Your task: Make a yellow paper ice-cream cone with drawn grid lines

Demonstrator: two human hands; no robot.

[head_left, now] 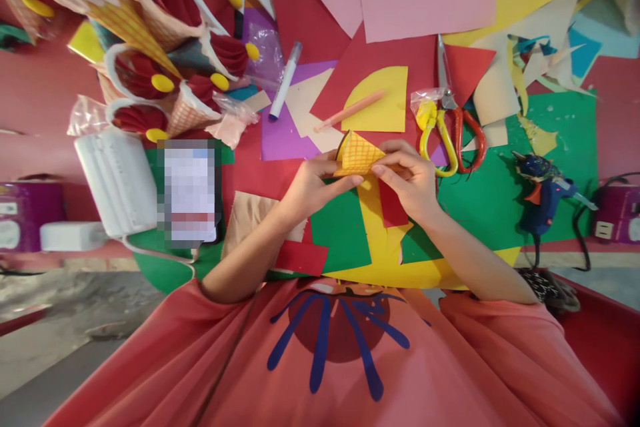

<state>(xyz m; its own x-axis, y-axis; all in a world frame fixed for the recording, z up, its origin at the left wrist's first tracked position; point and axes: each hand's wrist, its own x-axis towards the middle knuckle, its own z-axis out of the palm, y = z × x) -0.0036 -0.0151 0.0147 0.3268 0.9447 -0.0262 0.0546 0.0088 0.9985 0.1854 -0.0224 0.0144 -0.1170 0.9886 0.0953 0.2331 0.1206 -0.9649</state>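
At the far left, a heap of checked and cream paper cones filled with dark red pleats and yellow discs [194, 110] lies above a white rectangular plastic device [116, 180]. Just right of the device is a dark-edged phone with a blurred-out screen [190, 193]. Next comes a slim white marker with a dark cap [285, 83], slanting over purple paper.

The left hand [317, 180] grasps the wide end of a small yellow paper cone [361, 153], its thumb along the lower edge and its other fingers partly hidden behind. Held between both hands above the coloured sheets, the cone has its long axis roughly sideways, mouth to the left, narrow end to the right and slightly down. An orange grid covers its yellow outside; a dark edge shows at the mouth. The right hand [415, 180] pinches the narrow end between thumb and fingers.

Beyond the right hand lie scissors with one yellow and one red handle loop [447, 97] and, farther right, a dark blue plastic glue gun [541, 203] on green paper [490, 207].
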